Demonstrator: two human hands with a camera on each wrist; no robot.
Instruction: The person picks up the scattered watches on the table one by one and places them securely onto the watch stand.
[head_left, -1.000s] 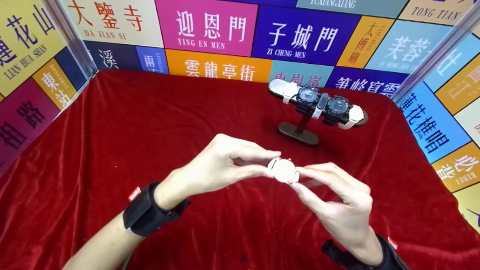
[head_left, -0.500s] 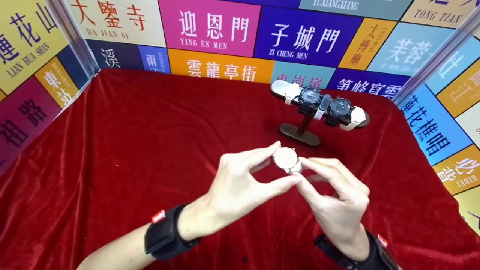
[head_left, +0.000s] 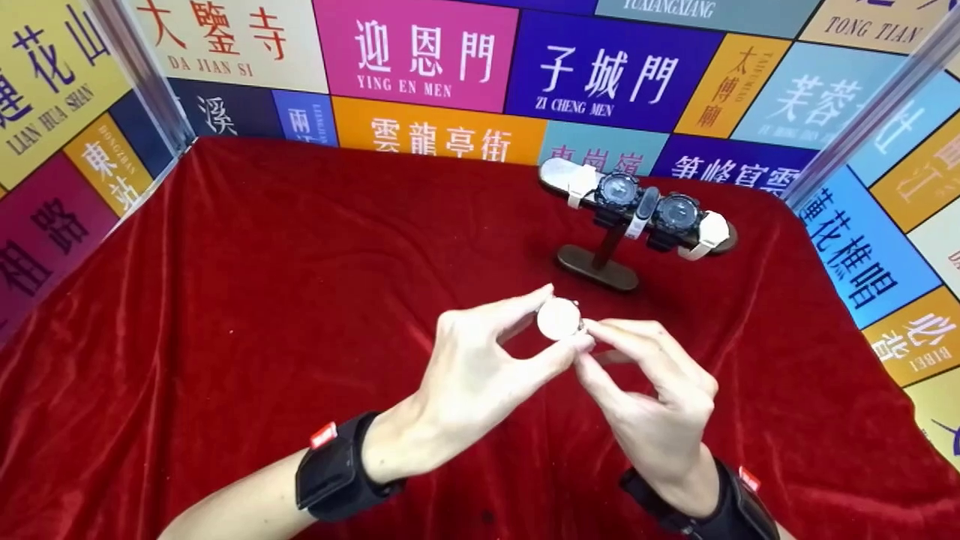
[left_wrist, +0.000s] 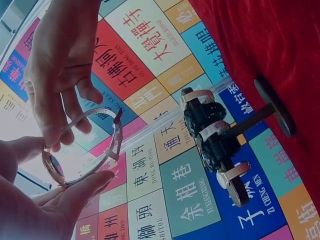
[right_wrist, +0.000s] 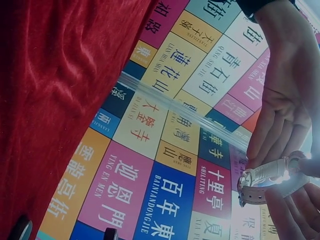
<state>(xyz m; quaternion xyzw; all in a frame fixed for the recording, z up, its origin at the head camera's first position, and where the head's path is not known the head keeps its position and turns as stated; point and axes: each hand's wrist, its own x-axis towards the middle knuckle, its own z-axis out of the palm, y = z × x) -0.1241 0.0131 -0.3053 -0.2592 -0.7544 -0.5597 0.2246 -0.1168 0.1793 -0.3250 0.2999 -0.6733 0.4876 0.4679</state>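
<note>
A wristwatch (head_left: 559, 319) with a pale round dial is held up in front of the display stand. My left hand (head_left: 469, 375) grips it from the left, the index finger at the upper edge of its case and the thumb at the lower right. From the right, my right hand (head_left: 656, 405) pinches it by thumb and fingertips, which partly hide that side. In the left wrist view the light strap (left_wrist: 117, 142) curves in a loop away from the case. The right wrist view shows the strap (right_wrist: 255, 195) side-on, with both hands' fingers round the watch.
Behind the hands stands a dark T-shaped display stand (head_left: 598, 268). Its bar carries black watches (head_left: 678, 214), white watches (head_left: 714, 231) and a slim band (head_left: 643, 206). Red velvet cloth (head_left: 315, 262) covers the table. Panels with large lettering (head_left: 420, 60) rise at the back and sides.
My left hand has shifted its grip from the watch's left end to around its case, with the thumb now near the right fingertips. The watch has moved slightly up, then a little left.
</note>
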